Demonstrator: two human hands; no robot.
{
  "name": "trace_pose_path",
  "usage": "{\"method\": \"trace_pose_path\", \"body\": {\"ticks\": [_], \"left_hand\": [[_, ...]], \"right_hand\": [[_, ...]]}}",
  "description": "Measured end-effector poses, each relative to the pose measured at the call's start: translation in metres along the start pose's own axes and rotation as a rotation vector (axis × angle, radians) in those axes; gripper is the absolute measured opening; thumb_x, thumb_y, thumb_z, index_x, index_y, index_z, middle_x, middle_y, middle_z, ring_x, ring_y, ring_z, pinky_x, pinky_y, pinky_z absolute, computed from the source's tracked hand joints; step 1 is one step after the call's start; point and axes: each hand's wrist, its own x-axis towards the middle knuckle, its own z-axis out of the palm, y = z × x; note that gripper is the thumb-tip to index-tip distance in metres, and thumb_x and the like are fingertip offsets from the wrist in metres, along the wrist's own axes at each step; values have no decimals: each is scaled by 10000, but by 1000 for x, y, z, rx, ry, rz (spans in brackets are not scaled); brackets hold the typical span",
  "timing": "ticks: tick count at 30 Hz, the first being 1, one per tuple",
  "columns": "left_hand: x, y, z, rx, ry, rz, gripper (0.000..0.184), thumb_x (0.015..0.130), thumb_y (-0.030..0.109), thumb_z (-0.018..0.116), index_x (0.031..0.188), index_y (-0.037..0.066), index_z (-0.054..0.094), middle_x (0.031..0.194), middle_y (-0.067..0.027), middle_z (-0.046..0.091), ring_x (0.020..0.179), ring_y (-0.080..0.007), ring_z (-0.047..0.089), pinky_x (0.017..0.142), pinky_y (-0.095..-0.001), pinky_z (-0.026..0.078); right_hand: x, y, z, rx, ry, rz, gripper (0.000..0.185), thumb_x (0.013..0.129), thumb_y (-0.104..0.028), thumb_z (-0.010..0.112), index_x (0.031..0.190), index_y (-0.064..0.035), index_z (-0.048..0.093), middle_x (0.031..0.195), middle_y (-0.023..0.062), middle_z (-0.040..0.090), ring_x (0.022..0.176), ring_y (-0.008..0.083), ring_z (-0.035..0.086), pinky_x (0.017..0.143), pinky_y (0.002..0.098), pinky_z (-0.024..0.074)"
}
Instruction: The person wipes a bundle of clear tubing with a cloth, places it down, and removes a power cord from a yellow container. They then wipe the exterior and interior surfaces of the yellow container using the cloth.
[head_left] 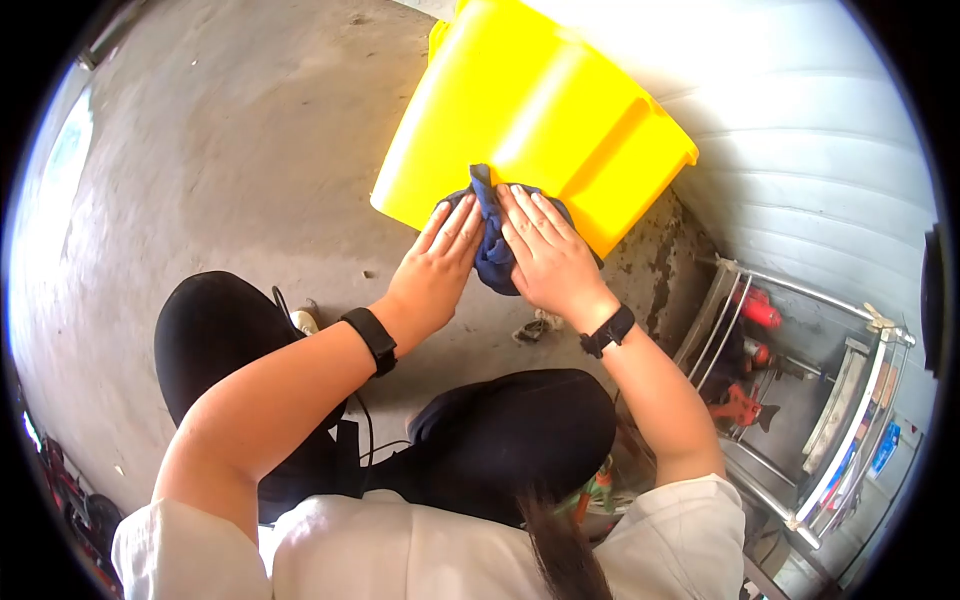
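Observation:
A bunched dark blue cloth (492, 250) lies against the lower edge of a bright yellow plastic bin (500, 90). My left hand (436, 265) holds the left part of the cloth against the bin, its fingers straight and close together. On the other side, my right hand (550, 258) keeps the cloth pressed with its fingers extended and its thumb along the fold. One twisted end of the cloth sticks up between the two hands. Both palms are turned away, and the cloth under the fingers is partly hidden.
A metal-tube rack (800, 285) stands at the right by the pale ribbed wall (810, 160), with red tools (740, 405) inside it. My bent knees (515, 425) are close below my hands. The concrete floor (230, 160) stretches left; a black cable (367, 430) runs between my legs.

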Motion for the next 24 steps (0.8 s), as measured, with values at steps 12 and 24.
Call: {"method": "trace_pose_path", "body": {"ticks": [12,24], "left_hand": [[17,-29,-12,-292,174,-373,884,692,118,656,1445,-123,261,1547,-314,167,1475,-387,142,1199,-435,156],[-6,5,8,-68,48,-98,538,847,130,508,1323,-116,468,1489,-302,321,1444,-407,235,1197,-449,188]], "right_hand": [[-29,2,7,-64,113,107,436,889,-95,512,1309,21,538,1423,142,496,1338,244,453,1150,383,320],[54,53,-37,322,714,222,282,689,74,585,927,-39,683,928,91,669,861,289,616,756,390,526]]}}
